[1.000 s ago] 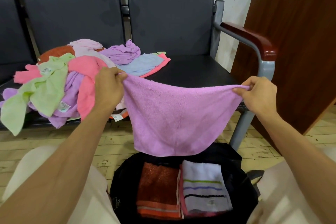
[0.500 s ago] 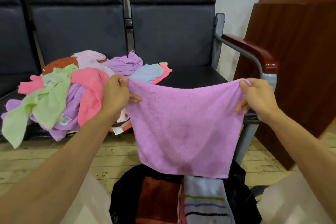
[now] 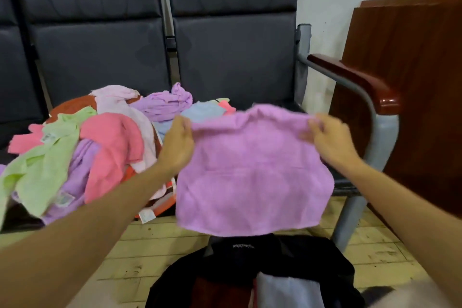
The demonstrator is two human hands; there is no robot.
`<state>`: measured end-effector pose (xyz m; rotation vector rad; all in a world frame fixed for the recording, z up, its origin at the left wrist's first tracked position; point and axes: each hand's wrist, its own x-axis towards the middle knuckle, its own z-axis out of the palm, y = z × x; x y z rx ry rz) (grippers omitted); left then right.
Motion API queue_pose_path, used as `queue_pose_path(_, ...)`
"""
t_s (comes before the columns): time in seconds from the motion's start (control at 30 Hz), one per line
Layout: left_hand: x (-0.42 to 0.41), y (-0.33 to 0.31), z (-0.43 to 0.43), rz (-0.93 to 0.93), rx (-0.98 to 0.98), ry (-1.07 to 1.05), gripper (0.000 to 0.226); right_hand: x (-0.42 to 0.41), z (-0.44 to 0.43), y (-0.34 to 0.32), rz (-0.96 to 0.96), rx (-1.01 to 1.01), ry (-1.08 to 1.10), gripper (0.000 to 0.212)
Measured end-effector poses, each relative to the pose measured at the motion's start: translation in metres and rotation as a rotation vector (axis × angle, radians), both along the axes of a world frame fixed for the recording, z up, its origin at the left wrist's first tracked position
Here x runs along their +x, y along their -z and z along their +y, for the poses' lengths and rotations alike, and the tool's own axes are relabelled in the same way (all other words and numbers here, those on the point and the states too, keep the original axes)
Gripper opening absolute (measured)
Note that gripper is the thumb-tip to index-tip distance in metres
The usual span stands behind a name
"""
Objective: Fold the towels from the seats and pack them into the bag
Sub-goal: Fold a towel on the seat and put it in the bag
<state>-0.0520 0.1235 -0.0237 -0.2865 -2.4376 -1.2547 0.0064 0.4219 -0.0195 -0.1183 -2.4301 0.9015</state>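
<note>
Pinching pink towel corners, left hand, right hand, black bag holding folded towels

Dark padded seats, heap of crumpled towels on them, black bag on plank floor

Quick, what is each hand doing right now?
Left hand: grips the purple towel at one top corner.
Right hand: grips its other top corner.
</note>
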Motion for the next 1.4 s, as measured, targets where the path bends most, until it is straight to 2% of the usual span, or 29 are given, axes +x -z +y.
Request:
queue_pose_path(0.1,0.012,0.065,-0.008,-0.082,-0.282,0.213,0.015,0.004,0.002,0.037,-0.434,0.277,-0.132,0.031)
queue_pose_path(0.17,0.01,0.078,-0.014,-0.078,-0.431,0.336,0.016,0.002,0.001,0.041,-0.526,0.399,-0.188,0.03)
queue_pose_path(0.23,0.011,0.079,-0.012,-0.076,-0.55,0.411,0.018,0.0,-0.002,0.046,-0.545,0.431,-0.23,0.021)
queue_pose_path(0.37,0.0,0.079,-0.008,-0.078,-0.688,0.38,0.025,-0.011,-0.001,0.051,-0.541,0.402,-0.217,0.032)
queue_pose_path(0.67,-0.063,0.082,0.008,-0.028,-0.728,0.306,0.018,-0.077,-0.002,0.063,-0.461,0.307,-0.14,0.032)
queue_pose_path(0.77,-0.079,0.082,0.006,-0.018,-0.643,0.283,0.023,-0.09,0.0,0.06,-0.385,0.287,-0.076,0.03)
queue_pose_path(0.9,-0.077,0.058,0.009,-0.081,-0.096,0.08,0.004,-0.086,-0.001,0.033,-0.11,-0.028,0.045,0.029)
queue_pose_path(1.03,-0.065,0.032,-0.009,-0.096,0.17,-0.008,0.007,-0.062,0.002,0.006,0.028,-0.07,0.057,0.031)
queue_pose_path(1.2,-0.023,0.021,-0.027,-0.102,0.263,0.036,0.018,-0.013,0.006,-0.001,0.025,0.038,0.041,0.03)
queue_pose_path(1.33,0.013,0.03,-0.032,-0.146,0.175,-0.001,0.007,0.024,0.011,0.007,-0.033,0.108,-0.018,0.028)
queue_pose_path(1.4,0.027,0.034,-0.033,-0.157,0.106,0.024,0.013,0.035,0.015,0.017,-0.044,0.161,-0.053,0.026)
